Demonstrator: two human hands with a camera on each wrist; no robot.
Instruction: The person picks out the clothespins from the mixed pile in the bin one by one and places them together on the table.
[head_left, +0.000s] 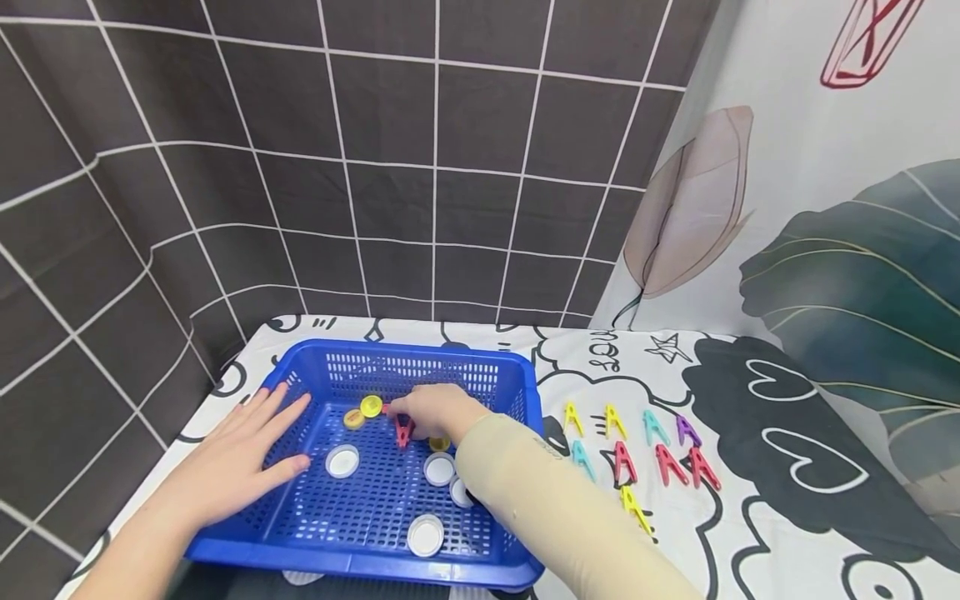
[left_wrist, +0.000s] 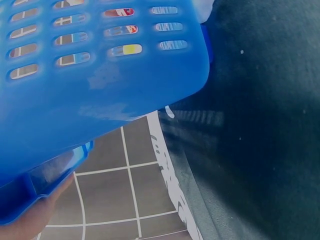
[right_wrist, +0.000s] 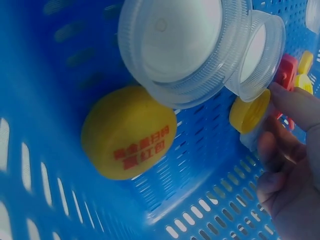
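A blue perforated basket (head_left: 352, 569) holds white lids (head_left: 426, 535), yellow caps (head_left: 354, 418) and red clothespins. Inside it my right hand (head_left: 438, 408) reaches down with bent fingers, and its fingertips pinch a red clothespin (head_left: 403, 432), partly hidden behind them. In the right wrist view, a yellow cap (right_wrist: 250, 111) and clear-rimmed lids (right_wrist: 182, 40) lie close to those fingers. My left hand (head_left: 240, 454) rests over the basket's left rim, fingers straight and spread. The left wrist view mostly shows the basket's outer wall (left_wrist: 115, 95), with part of a hand (left_wrist: 30, 217) at its rim.
Right of the basket, yellow (head_left: 572, 418), turquoise (head_left: 655, 427), purple (head_left: 687, 431) and red clothespins (head_left: 670, 464) lie in loose rows on the patterned white cloth (head_left: 600, 354). A dark grid-patterned curtain (head_left: 390, 200) hangs behind. Another yellow cap (right_wrist: 130, 132) lies against the basket's inner wall.
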